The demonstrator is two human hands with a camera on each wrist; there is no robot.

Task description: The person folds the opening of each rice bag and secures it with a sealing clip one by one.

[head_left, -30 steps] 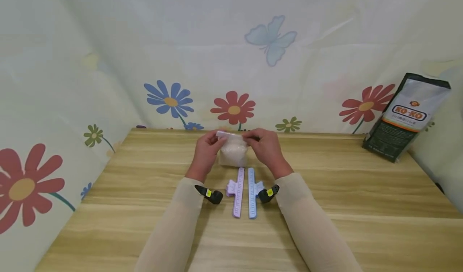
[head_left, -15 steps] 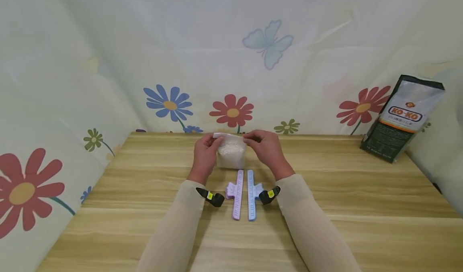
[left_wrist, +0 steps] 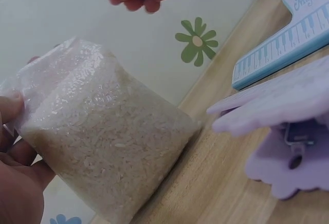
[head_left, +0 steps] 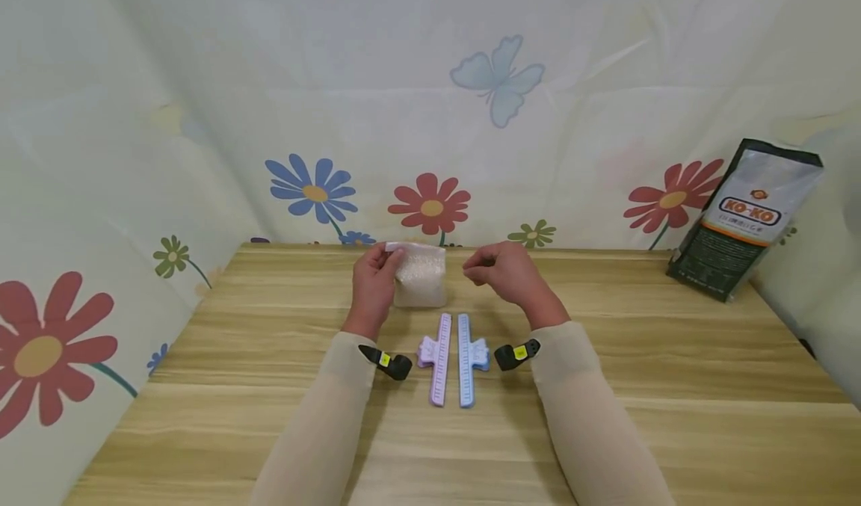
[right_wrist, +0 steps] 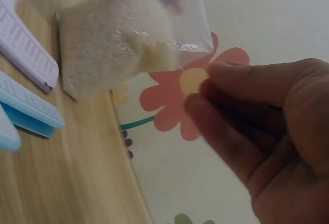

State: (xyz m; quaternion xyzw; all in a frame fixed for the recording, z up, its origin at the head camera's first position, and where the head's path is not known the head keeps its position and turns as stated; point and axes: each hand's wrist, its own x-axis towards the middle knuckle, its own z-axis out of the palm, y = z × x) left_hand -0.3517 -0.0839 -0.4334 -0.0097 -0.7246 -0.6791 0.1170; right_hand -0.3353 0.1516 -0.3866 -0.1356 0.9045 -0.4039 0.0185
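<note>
A clear plastic bag of rice [head_left: 424, 280] stands on the wooden table, its folded top edge tilted toward the left. My left hand [head_left: 373, 278] pinches the bag's upper left corner, thumb in front and fingers behind, as the left wrist view also shows. To the right of the bag, apart from it, is my right hand [head_left: 503, 270]. Its fingers are loosely bent and hold nothing; in the right wrist view a small gap shows between thumb and fingertip. Nearer to me lie a purple bag clip [head_left: 440, 360] and a blue bag clip [head_left: 466, 360], side by side with piano-key prints.
A tall KO-KO bag [head_left: 747, 218] leans at the back right of the table [head_left: 202, 401]. Behind the table hangs a backdrop [head_left: 377, 80] printed with flowers and a butterfly. A small black camera sits on each wrist.
My right hand has let go of the bag's top right corner and moved right. My left hand has shifted slightly left, and the bag with it. Both clips stay in place.
</note>
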